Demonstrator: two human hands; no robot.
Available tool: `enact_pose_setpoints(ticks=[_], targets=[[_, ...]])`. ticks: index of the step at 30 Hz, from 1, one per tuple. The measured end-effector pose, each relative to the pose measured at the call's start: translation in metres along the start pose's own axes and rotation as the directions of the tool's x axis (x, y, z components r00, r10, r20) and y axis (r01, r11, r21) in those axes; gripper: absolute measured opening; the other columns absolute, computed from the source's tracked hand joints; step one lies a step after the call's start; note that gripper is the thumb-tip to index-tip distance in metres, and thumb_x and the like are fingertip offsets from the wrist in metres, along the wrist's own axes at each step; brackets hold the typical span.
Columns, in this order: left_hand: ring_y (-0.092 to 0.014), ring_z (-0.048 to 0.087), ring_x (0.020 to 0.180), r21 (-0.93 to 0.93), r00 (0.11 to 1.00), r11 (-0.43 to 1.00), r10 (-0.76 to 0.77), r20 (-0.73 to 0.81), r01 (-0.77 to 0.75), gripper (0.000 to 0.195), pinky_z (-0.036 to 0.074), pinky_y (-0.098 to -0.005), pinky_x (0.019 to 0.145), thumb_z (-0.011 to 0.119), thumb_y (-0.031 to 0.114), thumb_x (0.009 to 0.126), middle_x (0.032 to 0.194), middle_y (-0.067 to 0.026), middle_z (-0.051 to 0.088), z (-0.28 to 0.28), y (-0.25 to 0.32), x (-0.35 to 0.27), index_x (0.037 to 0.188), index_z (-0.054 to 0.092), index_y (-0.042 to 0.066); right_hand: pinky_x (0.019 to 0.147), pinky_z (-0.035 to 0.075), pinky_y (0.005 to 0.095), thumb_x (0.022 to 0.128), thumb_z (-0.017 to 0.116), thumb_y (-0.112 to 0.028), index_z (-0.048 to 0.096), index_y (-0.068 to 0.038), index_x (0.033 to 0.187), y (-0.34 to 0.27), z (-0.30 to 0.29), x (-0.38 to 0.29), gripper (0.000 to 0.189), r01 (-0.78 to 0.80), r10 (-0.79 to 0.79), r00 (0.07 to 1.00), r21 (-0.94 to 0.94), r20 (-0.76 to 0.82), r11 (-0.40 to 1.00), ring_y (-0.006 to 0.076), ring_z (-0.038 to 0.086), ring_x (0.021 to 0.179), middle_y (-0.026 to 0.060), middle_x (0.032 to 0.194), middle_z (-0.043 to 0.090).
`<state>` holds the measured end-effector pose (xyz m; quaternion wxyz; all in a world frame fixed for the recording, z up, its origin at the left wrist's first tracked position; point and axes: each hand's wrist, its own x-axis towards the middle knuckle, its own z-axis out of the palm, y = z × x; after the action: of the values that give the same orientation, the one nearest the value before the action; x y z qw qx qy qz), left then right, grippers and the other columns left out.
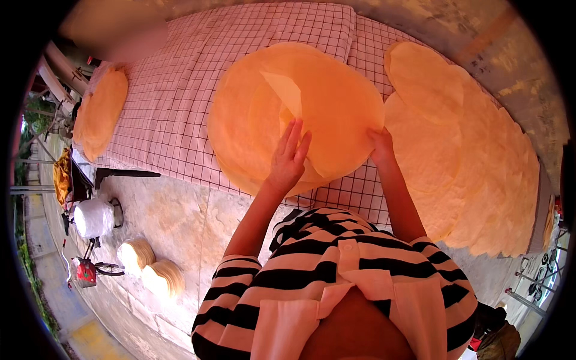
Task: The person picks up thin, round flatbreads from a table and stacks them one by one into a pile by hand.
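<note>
Thin round orange-yellow sheets (252, 112) lie stacked on a checked cloth (180, 81) in front of me. My right hand (381, 146) pinches the right edge of the top round sheet (337, 108) between thumb and fingers. My left hand (290, 155) rests on the stack near its middle, fingers spread, at the top sheet's left side. A paler angular patch (285, 90) shows just beyond my left fingertips; whether it is a fold or a gap cannot be told.
Many overlapping round sheets (490, 180) cover the right side. Another pile (105, 112) lies at the far left of the cloth. On the floor at left stand two stacks of round pieces (164, 276), a plastic-wrapped bundle (94, 218) and a bicycle (108, 268).
</note>
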<state>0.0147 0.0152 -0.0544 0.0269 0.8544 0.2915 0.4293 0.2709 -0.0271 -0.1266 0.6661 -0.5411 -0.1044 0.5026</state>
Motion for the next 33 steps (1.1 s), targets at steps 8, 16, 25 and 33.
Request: enact_pose_setpoints(ticks=[8, 16, 25, 33], targets=[[-0.032, 0.058, 0.098, 0.165, 0.958, 0.949, 0.280, -0.064, -0.267, 0.044, 0.052, -0.0382, 0.078, 0.051, -0.013, 0.070, 0.117, -0.0214, 0.051, -0.047, -0.016, 0.044, 0.113, 0.048, -0.006, 0.078, 0.050, 0.0324, 0.082, 0.050, 0.001, 0.048, 0.003, 0.116, -0.039, 0.014, 0.002, 0.034, 0.111, -0.111, 0.988, 0.006, 0.107, 0.994, 0.0209, 0.058, 0.093, 0.0122, 0.107, 0.057], [-0.033, 0.055, 0.101, -0.096, 0.971, 0.969, -0.218, 0.098, 0.227, 0.033, 0.047, -0.0424, 0.086, 0.052, -0.009, 0.067, 0.111, -0.0202, 0.054, -0.032, -0.019, 0.006, 0.100, 0.057, -0.004, 0.079, 0.050, 0.0319, 0.083, 0.049, 0.000, 0.047, 0.003, 0.118, -0.039, -0.010, 0.002, 0.035, 0.029, -0.027, 0.999, -0.044, 0.036, 0.999, 0.0204, 0.059, 0.094, 0.0121, 0.108, 0.058], [-0.035, 0.051, 0.106, 0.063, 0.977, 0.989, -0.142, 0.158, 0.134, 0.039, 0.047, -0.0390, 0.086, 0.048, -0.012, 0.063, 0.110, -0.0192, 0.055, 0.005, -0.037, -0.034, 0.098, 0.060, -0.002, 0.077, 0.047, 0.0290, 0.082, 0.050, -0.003, 0.049, 0.002, 0.116, -0.042, -0.036, 0.009, 0.034, 0.258, -0.241, 0.966, -0.335, 0.092, 0.906, 0.0159, 0.058, 0.091, 0.0092, 0.104, 0.059], [-0.023, 0.054, 0.099, -0.432, 0.508, 0.376, -0.825, 0.246, 0.819, 0.035, 0.049, -0.0312, 0.078, 0.057, 0.013, 0.082, 0.109, -0.0170, 0.054, 0.007, -0.061, -0.050, 0.111, 0.051, -0.005, 0.073, 0.049, 0.0316, 0.081, 0.055, -0.005, 0.051, 0.003, 0.111, -0.041, -0.047, 0.011, 0.031, 0.148, -0.140, 0.988, -0.127, 0.072, 0.981, 0.0171, 0.059, 0.086, 0.0093, 0.101, 0.060]])
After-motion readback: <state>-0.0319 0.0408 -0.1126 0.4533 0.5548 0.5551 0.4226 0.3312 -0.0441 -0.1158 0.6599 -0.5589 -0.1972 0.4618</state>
